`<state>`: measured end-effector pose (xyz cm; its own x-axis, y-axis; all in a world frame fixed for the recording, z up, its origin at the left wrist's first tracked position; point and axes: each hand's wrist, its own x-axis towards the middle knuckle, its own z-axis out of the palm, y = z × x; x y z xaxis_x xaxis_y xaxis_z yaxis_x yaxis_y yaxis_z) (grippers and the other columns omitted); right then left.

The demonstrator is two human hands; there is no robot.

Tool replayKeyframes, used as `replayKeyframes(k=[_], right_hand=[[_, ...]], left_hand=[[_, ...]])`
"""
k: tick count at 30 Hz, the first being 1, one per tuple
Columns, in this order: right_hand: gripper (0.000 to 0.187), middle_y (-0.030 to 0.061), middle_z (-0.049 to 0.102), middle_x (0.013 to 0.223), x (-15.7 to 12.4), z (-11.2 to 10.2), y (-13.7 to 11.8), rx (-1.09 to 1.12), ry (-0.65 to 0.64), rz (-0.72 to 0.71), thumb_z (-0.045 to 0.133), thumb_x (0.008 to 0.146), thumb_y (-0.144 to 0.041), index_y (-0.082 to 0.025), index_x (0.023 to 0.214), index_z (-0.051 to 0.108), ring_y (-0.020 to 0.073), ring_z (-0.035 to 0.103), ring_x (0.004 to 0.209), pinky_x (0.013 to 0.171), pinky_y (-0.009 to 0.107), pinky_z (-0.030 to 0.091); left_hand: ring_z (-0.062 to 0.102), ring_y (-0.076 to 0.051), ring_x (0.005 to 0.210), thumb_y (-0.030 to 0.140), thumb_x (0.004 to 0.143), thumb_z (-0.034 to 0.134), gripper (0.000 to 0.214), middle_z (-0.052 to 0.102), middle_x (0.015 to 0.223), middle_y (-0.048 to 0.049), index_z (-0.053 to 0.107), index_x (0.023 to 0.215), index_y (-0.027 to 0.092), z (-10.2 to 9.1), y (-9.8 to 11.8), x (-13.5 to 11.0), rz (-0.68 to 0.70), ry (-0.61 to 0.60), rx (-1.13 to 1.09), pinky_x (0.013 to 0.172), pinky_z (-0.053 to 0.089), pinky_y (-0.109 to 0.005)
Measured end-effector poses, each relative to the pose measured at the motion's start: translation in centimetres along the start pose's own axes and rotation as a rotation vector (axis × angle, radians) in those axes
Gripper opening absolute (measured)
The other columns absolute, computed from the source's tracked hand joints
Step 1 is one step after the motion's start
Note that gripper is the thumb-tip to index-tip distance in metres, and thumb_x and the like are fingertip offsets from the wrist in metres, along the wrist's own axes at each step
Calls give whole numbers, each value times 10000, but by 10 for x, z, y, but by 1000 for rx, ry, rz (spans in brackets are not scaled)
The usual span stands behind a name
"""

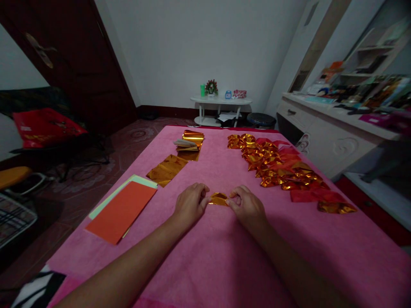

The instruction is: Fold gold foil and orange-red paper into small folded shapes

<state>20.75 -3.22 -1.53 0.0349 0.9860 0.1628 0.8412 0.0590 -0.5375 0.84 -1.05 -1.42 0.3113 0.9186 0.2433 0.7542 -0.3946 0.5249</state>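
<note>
A small folded piece of gold foil paper [218, 199] lies low over the pink cloth, stretched between my two hands. My left hand [192, 200] pinches its left end between thumb and fingers. At the other end, the thumb and fingers of my right hand [248, 206] grip the foil. Ahead and to the left are a flat gold foil sheet [167, 170] and a roll of gold foil [193, 137]. Several folded gold foil pieces [261, 156] sit in a cluster on the right, with red paper pieces [305, 195] among them.
Orange paper [123, 209] rests on pale green sheets [141, 180] at the left of the pink-covered table [205, 256]. Beyond the table's far edge stands a small white table [221, 101]. A dresser [334, 119] is along the right, and a red bag [48, 126] is at left.
</note>
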Motion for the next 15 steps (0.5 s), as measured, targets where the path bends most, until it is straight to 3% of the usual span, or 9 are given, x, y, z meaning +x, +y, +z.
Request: replayKeyframes(k=[3,7,11,15], right_hand=[[111,-5,583,868,0,-1,-3,-10,-6,-17,638,750,-285,-219,837,616,119,528,669,581,235,317],[112,-20,592,750,8,4,-11,30,10,34,671,708,-303,-219,679,603,120,516,616,544,235,288],[171,-31,574,593,22,15,-10,314,49,81,639,725,-358,-214,649,585,123,499,538,500,227,298],[200,-16,601,610,30,20,-4,583,99,30,609,746,-395,-202,693,600,131,524,552,510,224,355]], left_hand=[[570,-172,830,324,852,560,181,628,888,-31,625,986,222,0,1,-1,36,-5,19,697,396,-262],[560,-176,751,447,775,641,260,630,794,-30,663,860,202,6,3,9,43,-4,-35,629,369,-258],[555,-152,645,387,783,618,228,652,706,-24,691,760,172,19,1,30,-72,6,-352,584,366,-241],[528,-124,552,283,817,530,250,606,584,-13,662,667,132,26,1,42,-87,37,-672,547,370,-219]])
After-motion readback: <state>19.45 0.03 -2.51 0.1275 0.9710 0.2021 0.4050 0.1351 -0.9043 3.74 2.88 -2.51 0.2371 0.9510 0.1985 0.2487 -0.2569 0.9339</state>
